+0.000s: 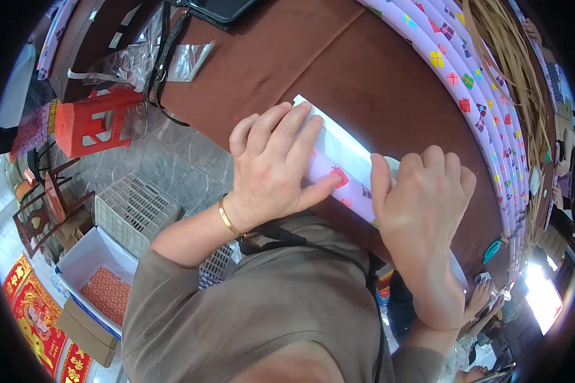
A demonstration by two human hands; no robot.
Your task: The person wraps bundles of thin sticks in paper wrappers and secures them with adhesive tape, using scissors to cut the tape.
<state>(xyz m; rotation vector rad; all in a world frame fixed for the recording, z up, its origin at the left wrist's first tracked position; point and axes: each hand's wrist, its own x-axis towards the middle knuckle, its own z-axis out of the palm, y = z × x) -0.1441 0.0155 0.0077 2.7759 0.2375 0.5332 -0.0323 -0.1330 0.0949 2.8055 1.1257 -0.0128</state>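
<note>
- The patterned lilac paper (344,167), white on its inner side, lies slantwise at the near edge of the brown tabletop (377,89), under both hands.
- The left hand (268,169) rests palm down on it, fingers slightly apart and thumb stretched along the printed face; it seems to press rather than pinch.
- The right hand (421,198) has its thumb against the paper, fingers bent; whether they pinch it cannot be told.
- Uneven pressure from the two hands could skew the paper or crease it.
- If the left hand eased off, the curved layer might spring open; so close to the edge, the paper could also slip towards the lap.
- Long lilac rolls (463,102) line the far and right sides, with brown strips (514,57) beyond, limiting room there.
- A teal looped thing (492,251) and another person's hand (479,297) are at the right, near the paper's right end.
- Clear plastic (188,62) and a black strap (160,70) lie far left, out of the way.
</note>
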